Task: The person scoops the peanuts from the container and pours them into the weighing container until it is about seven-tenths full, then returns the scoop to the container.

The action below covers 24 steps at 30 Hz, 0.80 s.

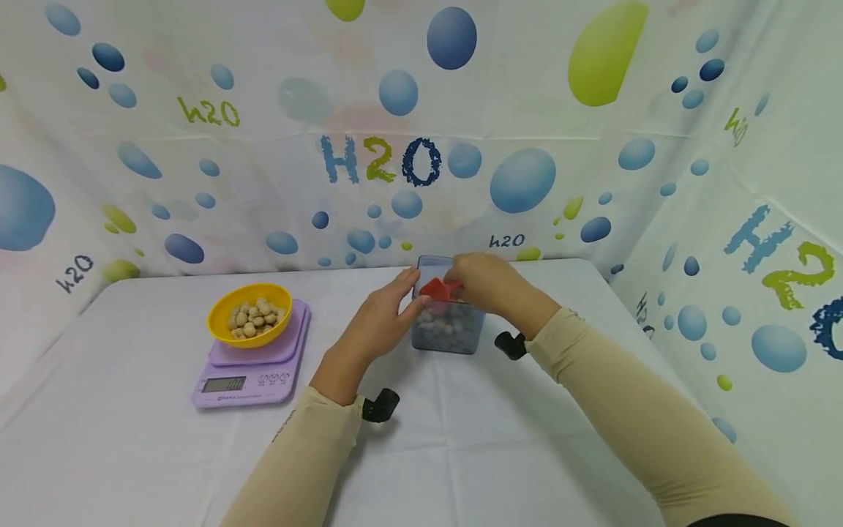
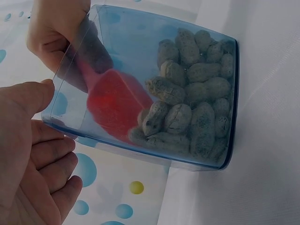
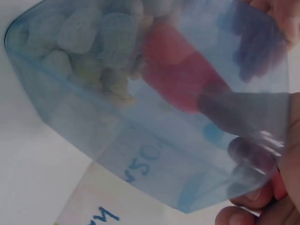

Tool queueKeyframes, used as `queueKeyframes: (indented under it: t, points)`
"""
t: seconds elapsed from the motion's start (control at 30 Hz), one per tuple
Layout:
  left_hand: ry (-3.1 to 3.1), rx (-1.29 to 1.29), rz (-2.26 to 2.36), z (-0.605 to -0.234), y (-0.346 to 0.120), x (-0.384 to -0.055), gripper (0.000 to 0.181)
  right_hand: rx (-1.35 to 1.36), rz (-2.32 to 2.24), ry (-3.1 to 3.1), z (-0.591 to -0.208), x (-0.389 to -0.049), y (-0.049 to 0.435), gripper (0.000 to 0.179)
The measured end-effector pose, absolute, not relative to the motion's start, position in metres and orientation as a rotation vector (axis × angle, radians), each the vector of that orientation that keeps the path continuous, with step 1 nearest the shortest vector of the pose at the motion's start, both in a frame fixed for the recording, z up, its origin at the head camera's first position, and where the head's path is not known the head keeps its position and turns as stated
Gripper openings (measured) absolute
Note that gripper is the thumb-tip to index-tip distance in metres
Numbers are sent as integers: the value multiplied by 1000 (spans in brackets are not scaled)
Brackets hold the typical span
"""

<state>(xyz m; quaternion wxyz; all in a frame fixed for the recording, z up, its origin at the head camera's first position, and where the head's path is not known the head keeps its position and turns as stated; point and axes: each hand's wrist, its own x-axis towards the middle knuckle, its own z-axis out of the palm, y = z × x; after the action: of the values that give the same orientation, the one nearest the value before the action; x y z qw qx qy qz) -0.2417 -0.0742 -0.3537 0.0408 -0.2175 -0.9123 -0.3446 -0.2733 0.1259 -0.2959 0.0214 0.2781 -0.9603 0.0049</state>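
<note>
A clear bluish plastic container (image 1: 435, 258) stands toward the back of the table, partly filled with peanuts in their shells (image 2: 201, 93). My left hand (image 1: 375, 315) grips it at the left side, thumb by the front corner of the rim and fingers along the outer wall. Reaching in over the right of the rim, my right hand (image 1: 487, 282) holds a red scoop (image 2: 119, 101) by its handle. Through the wall, the scoop's front edge appears tilted down against the peanuts. Part of the handle is hidden by the right hand's fingers.
On the left, a yellow bowl (image 1: 216, 322) holding several peanuts (image 1: 257, 318) sits on a purple kitchen scale (image 1: 244, 391) with a lit display. White cloth (image 1: 421, 461) covers the table. Behind it hangs a curtain (image 1: 263, 168) with printed bubbles.
</note>
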Motion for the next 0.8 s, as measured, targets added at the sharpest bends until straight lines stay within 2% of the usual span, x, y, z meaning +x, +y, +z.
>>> queueKeyframes:
  t: [0.27,0.47,0.8]
  points:
    - [-2790,-660,-1053,-354,-74,-243,66,1007,5,-2981,-288,-275,130,15]
    - [-2774,-661,-1053,-355,-73,-243,64,1035,115,-3004,-281,-276,136,20]
    - [-2790,-657,-1048,-357,-73,-243,65,891,477,-3097,-285,-281,149,28]
